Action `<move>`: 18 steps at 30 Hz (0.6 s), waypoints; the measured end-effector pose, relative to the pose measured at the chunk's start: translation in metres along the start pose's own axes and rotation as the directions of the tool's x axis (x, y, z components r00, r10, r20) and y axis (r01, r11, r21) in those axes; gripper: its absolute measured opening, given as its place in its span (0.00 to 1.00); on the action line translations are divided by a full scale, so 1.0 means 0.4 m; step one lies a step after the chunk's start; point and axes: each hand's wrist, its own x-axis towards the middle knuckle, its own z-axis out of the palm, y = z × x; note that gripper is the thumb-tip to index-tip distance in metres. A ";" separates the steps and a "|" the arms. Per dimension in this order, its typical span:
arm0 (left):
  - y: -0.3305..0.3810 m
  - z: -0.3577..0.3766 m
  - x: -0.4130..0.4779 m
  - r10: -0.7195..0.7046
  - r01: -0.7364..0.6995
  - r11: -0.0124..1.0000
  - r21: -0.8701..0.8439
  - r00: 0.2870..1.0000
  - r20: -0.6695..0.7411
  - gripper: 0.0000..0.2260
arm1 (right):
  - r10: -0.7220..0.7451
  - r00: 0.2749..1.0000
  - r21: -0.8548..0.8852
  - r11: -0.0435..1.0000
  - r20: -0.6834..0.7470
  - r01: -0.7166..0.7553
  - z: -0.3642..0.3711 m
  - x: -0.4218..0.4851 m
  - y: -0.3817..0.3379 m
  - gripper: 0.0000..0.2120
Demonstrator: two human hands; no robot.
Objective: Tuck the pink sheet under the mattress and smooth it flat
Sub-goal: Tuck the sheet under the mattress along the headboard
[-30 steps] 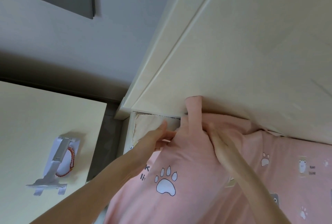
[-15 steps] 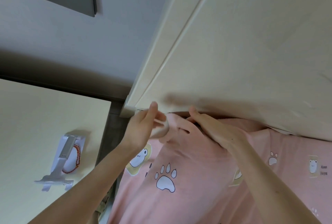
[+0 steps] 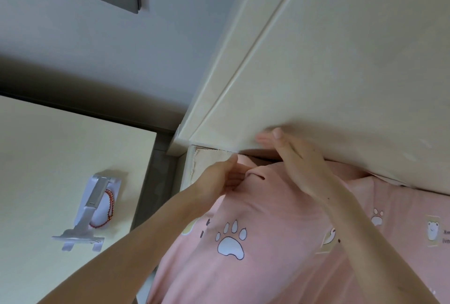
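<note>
The pink sheet (image 3: 265,211), printed with white paw marks and small animals, covers the mattress at lower right. Its corner is bunched at the top left, below the cream headboard (image 3: 341,72). A bare beige patch of mattress corner (image 3: 209,162) shows beside it. My left hand (image 3: 219,177) lies at that corner, fingers fairly straight, touching the sheet's bunched edge. My right hand (image 3: 297,165) rests flat on the sheet, its straight fingertips reaching the gap under the headboard. Whether either hand pinches fabric is hidden.
A cream bedside cabinet (image 3: 48,169) stands to the left, across a narrow grey gap. On it lies a white folding stand (image 3: 90,208) with a red cord bracelet (image 3: 108,208). A grey wall rises behind.
My right hand has moved up, its fingers reaching the headboard's lower edge. My left hand has dropped from a pinch on the raised corner flap to lie at the mattress corner; the bare mattress patch shows again.
</note>
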 end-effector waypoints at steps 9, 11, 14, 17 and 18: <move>-0.061 -0.115 -0.006 -0.092 0.053 0.931 -0.361 0.992 -0.092 0.22 | 0.031 0.957 -0.098 0.995 0.289 -0.003 0.033 -0.004 0.019 0.34; -0.107 -0.142 -0.037 -0.112 0.055 0.928 -0.369 0.985 -0.134 0.21 | 0.020 0.945 -0.162 0.986 0.325 0.035 0.058 0.029 0.002 0.25; -0.147 -0.147 -0.070 -0.109 0.065 0.954 -0.294 0.985 -0.136 0.17 | 0.041 0.931 -0.250 0.967 0.362 0.055 0.079 0.068 -0.024 0.27; -0.144 -0.129 -0.085 -0.101 0.074 0.978 -0.196 0.986 -0.132 0.15 | 0.074 0.902 -0.216 0.976 0.425 0.022 0.071 0.062 -0.043 0.27; -0.139 -0.121 -0.093 -0.106 0.082 0.979 -0.189 0.986 -0.125 0.15 | 0.086 0.895 -0.191 0.982 0.438 0.000 0.067 0.054 -0.044 0.28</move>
